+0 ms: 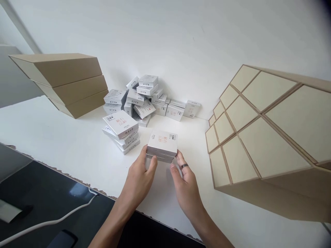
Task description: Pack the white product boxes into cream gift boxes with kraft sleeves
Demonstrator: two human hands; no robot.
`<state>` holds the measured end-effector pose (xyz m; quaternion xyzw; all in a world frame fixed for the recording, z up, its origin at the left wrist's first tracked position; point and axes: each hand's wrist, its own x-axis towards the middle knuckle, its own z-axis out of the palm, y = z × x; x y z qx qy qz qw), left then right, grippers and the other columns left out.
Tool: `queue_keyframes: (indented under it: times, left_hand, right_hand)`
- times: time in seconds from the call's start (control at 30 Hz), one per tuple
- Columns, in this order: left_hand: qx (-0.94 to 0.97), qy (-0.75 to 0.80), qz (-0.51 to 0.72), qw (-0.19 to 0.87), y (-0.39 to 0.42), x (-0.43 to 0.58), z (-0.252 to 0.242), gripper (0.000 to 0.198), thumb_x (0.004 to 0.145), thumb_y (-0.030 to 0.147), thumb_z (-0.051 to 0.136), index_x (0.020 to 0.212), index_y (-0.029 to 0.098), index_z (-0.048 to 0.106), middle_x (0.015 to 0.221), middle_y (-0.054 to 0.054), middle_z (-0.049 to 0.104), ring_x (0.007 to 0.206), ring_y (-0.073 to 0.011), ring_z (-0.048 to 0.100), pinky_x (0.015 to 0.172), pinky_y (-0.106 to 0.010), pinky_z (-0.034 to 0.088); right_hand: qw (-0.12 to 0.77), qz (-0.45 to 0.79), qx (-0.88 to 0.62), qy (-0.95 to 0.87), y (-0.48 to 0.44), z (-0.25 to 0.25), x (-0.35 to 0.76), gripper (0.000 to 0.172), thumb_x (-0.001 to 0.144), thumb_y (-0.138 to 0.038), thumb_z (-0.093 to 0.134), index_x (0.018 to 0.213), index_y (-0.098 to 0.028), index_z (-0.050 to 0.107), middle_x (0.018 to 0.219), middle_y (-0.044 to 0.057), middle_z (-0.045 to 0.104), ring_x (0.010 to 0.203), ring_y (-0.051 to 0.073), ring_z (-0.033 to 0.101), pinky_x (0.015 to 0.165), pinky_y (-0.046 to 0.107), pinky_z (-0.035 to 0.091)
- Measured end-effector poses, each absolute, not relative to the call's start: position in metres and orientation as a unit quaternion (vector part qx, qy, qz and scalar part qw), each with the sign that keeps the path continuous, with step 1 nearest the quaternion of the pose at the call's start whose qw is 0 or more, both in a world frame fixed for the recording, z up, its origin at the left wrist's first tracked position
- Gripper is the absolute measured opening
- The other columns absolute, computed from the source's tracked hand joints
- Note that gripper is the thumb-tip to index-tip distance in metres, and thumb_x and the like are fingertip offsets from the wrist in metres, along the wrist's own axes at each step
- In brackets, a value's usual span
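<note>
Two stacked white boxes (pixel 162 146) sit gripped between left hand (pixel 138 177) and right hand (pixel 185 182).

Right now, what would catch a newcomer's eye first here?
The left hand and right hand grip a small stack of white boxes at the middle of the white table. Behind it, a jumbled heap of similar boxes lies against the wall. At right sits a large tan divided box with empty compartments; at left, three flat tan cartons are stacked.
</note>
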<state>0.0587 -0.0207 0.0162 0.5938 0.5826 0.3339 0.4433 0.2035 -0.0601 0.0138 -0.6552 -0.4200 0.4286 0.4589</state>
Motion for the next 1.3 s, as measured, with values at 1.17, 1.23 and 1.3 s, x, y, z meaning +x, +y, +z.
queue_keyframes:
  times: [1.17,1.23,1.3]
  left_hand:
    - [0.774,0.536,0.328,0.07,-0.044,0.049,-0.044,0.03,0.096,0.029,0.049,0.122,0.016,0.056,0.143,-0.019,0.059,0.137,-0.034,0.053,0.107,-0.056,0.052]
    - [0.781,0.529,0.33,0.042,-0.044,0.051,-0.044,0.028,0.095,0.029,0.05,0.12,0.015,0.056,0.139,-0.02,0.061,0.134,-0.0353,0.055,0.105,-0.058,0.053]
    - [0.777,0.531,0.336,0.034,-0.043,0.052,-0.044,0.027,0.096,0.028,0.05,0.119,0.016,0.055,0.139,-0.02,0.061,0.133,-0.0355,0.056,0.104,-0.057,0.054]
  right_hand:
    - [0.399,0.134,-0.804,-0.42,0.18,0.039,0.279,0.043,0.095,-0.037,0.064,0.133,-0.018,0.056,0.137,0.011,0.056,0.12,0.026,0.059,0.1,0.05,0.051]
    - [0.382,0.112,-0.804,-0.441,0.185,0.034,0.282,0.042,0.095,-0.037,0.064,0.132,-0.018,0.057,0.134,0.011,0.058,0.118,0.025,0.059,0.1,0.05,0.051]
    - [0.369,0.101,-0.802,-0.459,0.184,0.03,0.283,0.04,0.095,-0.037,0.064,0.129,-0.017,0.059,0.132,0.01,0.059,0.117,0.025,0.06,0.1,0.049,0.051]
